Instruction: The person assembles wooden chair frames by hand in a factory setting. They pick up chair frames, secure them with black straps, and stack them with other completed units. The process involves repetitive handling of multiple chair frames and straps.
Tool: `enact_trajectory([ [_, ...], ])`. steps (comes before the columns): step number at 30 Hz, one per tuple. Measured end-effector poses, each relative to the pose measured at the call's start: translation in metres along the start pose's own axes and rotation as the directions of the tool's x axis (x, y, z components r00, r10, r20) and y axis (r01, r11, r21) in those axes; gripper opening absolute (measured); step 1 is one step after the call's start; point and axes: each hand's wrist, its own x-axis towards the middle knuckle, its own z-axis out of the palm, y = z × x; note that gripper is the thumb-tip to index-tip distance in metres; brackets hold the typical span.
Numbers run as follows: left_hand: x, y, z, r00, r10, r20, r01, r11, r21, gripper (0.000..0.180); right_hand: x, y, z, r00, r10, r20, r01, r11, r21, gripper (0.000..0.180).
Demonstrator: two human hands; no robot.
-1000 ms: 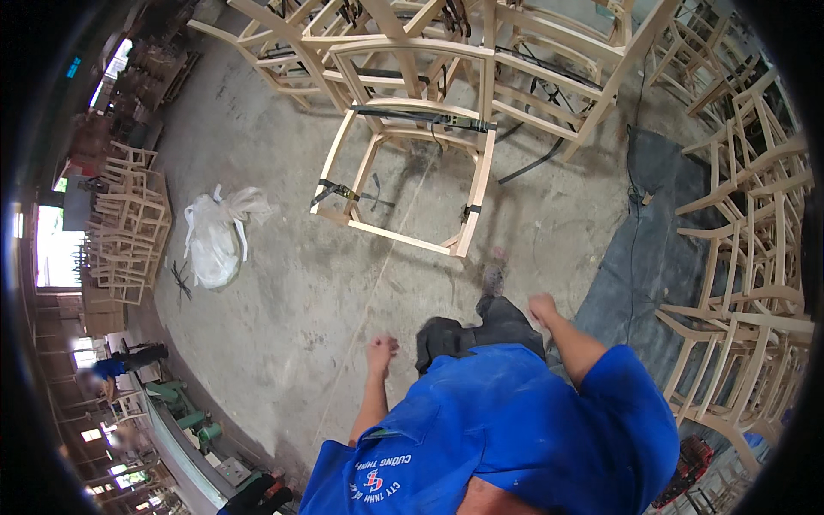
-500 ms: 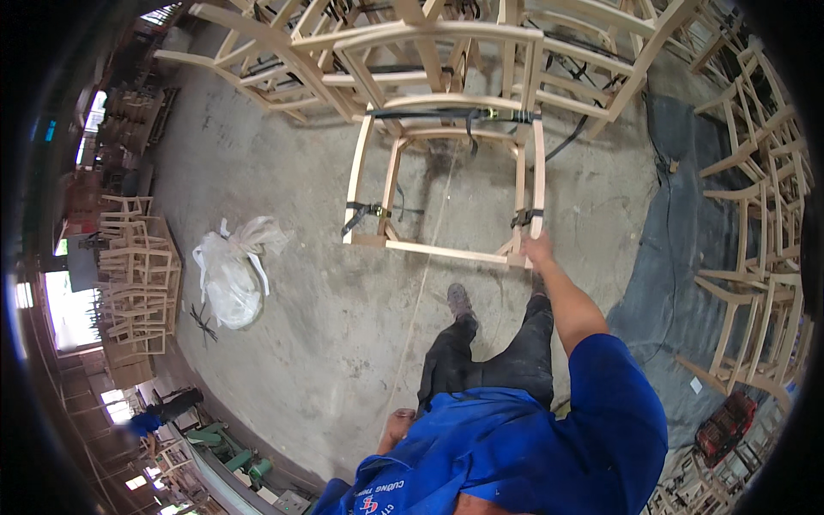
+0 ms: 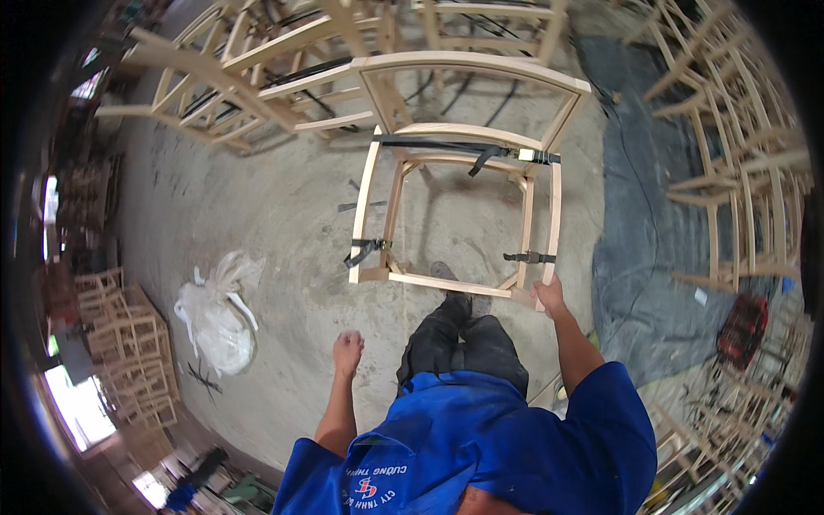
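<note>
An unfinished wooden chair frame (image 3: 463, 163) lies tipped on the concrete floor, bound with black strap clamps (image 3: 481, 153). My right hand (image 3: 549, 296) grips the end of its right leg. My left hand (image 3: 348, 352) hangs free beside my dark trousers, fingers loosely curled with nothing in them, well left of the frame. My blue shirt fills the lower edge.
More bare wooden chair frames (image 3: 257, 69) stand behind and stacked at the right (image 3: 738, 172). A white plastic sack (image 3: 215, 313) lies at the left, near stacked frames (image 3: 129, 343). A dark tarp (image 3: 635, 249) covers the floor at right, with a red box (image 3: 742, 330).
I have walked up to the strapped chair frame; my right hand reached forward and took hold of its leg. My left arm swung back to my side.
</note>
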Motion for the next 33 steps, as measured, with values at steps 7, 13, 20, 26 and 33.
enact_trajectory([
  [7, 0.047, 0.089, 0.155, 0.809, 0.447, 0.381, -0.482, 0.876, -0.004, 0.030, -0.090, 0.115, -0.079, 0.980, 0.065, -0.187, -0.096, 0.982, -0.162, 0.036],
  [13, 0.013, 0.152, 0.344, 0.620, 0.546, 0.563, -0.602, 0.791, -0.104, 0.029, -0.073, 0.095, -0.132, 0.765, -0.329, -0.553, 0.137, 0.923, -0.361, 0.060],
  [20, -0.046, 0.206, 0.483, 0.552, 0.743, 0.378, -0.754, 0.639, -0.154, 0.052, 0.032, 0.032, -0.119, 0.810, -0.272, -0.520, 0.109, 0.940, -0.323, 0.062],
  [26, -0.038, 0.211, 0.528, 0.538, 0.825, 0.171, -0.841, 0.539, 0.047, 0.064, 0.037, 0.007, -0.099, 0.832, -0.125, -0.540, -0.066, 0.945, -0.320, 0.047],
  [33, -0.053, 0.237, 0.573, 0.740, 0.672, 0.025, -0.663, 0.723, 0.195, 0.060, 0.049, -0.008, -0.102, 0.820, -0.004, -0.572, -0.237, 0.908, -0.346, 0.047],
])
